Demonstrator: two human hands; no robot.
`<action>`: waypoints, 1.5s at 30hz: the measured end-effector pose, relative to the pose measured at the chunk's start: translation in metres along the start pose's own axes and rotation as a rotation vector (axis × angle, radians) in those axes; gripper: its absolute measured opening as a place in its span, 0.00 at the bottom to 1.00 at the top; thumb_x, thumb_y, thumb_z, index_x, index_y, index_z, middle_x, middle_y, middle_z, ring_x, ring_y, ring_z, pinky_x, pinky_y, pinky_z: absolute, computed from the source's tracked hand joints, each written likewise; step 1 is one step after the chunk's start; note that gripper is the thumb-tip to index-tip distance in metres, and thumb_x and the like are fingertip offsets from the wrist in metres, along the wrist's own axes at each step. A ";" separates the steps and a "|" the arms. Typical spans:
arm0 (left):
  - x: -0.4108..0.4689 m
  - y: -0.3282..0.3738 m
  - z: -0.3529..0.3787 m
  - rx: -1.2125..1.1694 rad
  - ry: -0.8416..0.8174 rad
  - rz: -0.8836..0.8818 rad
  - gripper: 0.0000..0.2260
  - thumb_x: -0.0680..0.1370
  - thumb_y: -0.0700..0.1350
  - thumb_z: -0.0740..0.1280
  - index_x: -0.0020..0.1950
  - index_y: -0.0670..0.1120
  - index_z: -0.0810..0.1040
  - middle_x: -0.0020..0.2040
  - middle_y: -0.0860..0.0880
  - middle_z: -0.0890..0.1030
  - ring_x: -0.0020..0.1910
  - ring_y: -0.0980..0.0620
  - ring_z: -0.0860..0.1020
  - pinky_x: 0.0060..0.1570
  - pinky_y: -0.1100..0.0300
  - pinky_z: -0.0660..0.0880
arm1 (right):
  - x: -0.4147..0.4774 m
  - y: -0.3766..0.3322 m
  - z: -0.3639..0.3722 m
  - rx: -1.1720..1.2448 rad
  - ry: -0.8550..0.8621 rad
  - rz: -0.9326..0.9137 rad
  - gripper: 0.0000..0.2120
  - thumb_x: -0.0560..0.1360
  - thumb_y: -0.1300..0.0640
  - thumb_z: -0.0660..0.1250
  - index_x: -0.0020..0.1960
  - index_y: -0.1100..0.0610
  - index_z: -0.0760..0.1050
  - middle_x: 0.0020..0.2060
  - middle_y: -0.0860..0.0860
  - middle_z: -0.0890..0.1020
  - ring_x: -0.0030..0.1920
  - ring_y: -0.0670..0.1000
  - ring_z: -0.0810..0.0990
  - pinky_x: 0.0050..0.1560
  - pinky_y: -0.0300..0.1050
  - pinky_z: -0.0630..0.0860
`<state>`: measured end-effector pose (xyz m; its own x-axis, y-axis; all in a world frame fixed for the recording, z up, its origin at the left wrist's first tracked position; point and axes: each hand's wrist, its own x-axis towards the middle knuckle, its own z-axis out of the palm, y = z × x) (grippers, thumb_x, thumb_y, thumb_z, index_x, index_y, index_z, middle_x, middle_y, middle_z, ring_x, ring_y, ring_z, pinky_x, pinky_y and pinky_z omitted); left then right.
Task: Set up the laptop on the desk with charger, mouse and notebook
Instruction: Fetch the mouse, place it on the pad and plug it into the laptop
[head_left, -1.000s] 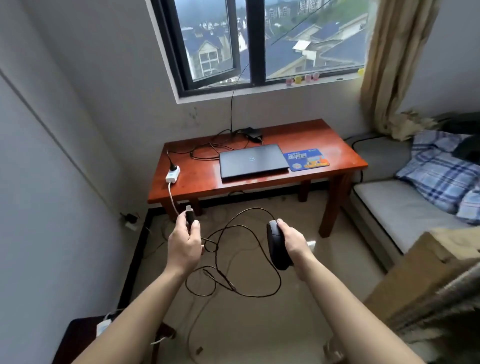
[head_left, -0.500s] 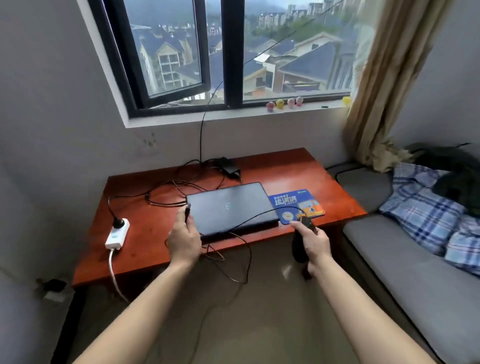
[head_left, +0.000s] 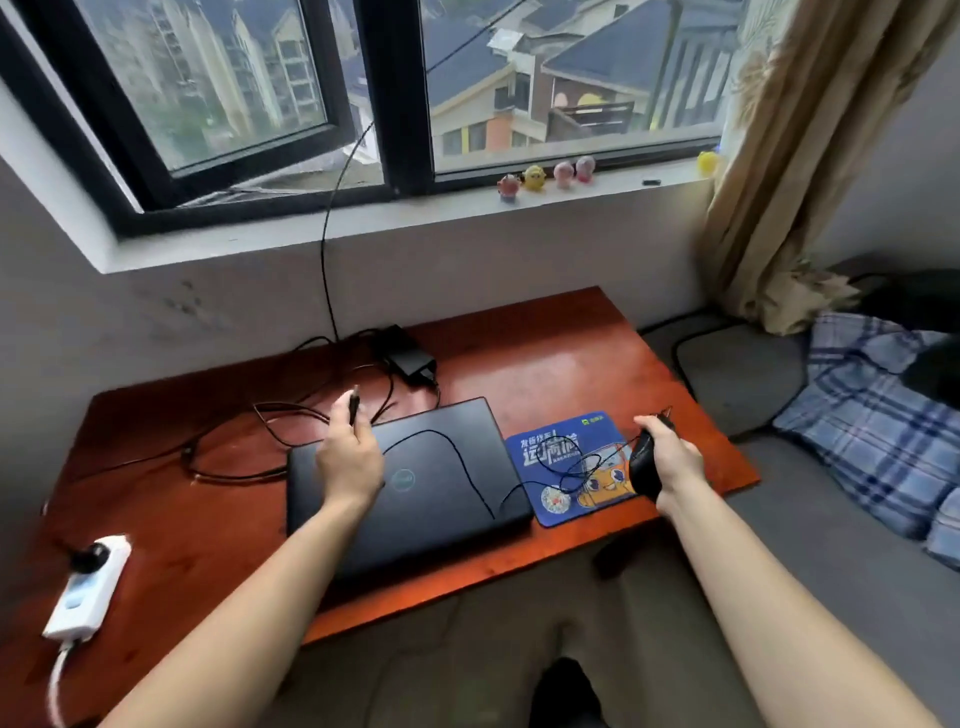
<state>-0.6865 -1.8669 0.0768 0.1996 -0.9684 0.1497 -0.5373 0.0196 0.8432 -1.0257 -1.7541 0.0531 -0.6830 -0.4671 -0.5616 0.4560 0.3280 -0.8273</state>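
Note:
A closed black laptop (head_left: 441, 488) lies in the middle of the red-brown desk (head_left: 545, 364). To its right is a blue mouse pad (head_left: 556, 457). My right hand (head_left: 670, 457) grips a black wired mouse (head_left: 643, 462) just above the pad's right edge. My left hand (head_left: 348, 452) hovers over the laptop's left part and pinches the mouse's USB plug (head_left: 354, 402). The thin mouse cable (head_left: 457, 452) trails across the lid between both hands. The black charger brick (head_left: 410, 358) sits behind the laptop with its cords looped on the desk. No notebook is visible.
A white power strip (head_left: 85, 587) with a black plug lies on the desk's left front corner. A grey sofa (head_left: 810, 519) with a plaid blanket (head_left: 872, 426) stands to the right. Small figurines (head_left: 545, 176) line the windowsill; a curtain (head_left: 789, 156) hangs at the right.
I have come up close to the desk. Both hands moved forward over it: the left with the plug now above the laptop, the right with the mouse now at the pad.

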 end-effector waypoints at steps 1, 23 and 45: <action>0.007 0.007 0.009 0.007 0.004 -0.012 0.15 0.83 0.47 0.58 0.69 0.50 0.72 0.52 0.42 0.83 0.40 0.39 0.83 0.44 0.55 0.80 | 0.012 -0.006 0.009 -0.019 -0.022 -0.012 0.32 0.60 0.45 0.78 0.59 0.59 0.78 0.55 0.60 0.83 0.52 0.64 0.83 0.49 0.57 0.82; 0.045 0.033 0.178 0.216 -0.248 0.086 0.09 0.83 0.45 0.58 0.43 0.47 0.66 0.43 0.48 0.72 0.40 0.51 0.68 0.43 0.57 0.64 | 0.176 -0.058 0.077 -0.530 -0.327 -0.115 0.32 0.67 0.42 0.79 0.64 0.54 0.73 0.55 0.53 0.81 0.56 0.57 0.79 0.56 0.53 0.77; 0.007 -0.066 0.140 0.663 -0.584 -0.260 0.15 0.82 0.46 0.58 0.67 0.46 0.74 0.64 0.44 0.75 0.65 0.43 0.70 0.59 0.48 0.71 | 0.127 0.068 0.059 -1.467 -0.290 -0.504 0.39 0.73 0.36 0.70 0.75 0.55 0.63 0.64 0.54 0.74 0.65 0.56 0.74 0.60 0.50 0.75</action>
<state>-0.7646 -1.9101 -0.0497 0.0314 -0.8975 -0.4400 -0.9292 -0.1885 0.3180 -1.0478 -1.8390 -0.0748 -0.3813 -0.8478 -0.3684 -0.8202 0.4941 -0.2882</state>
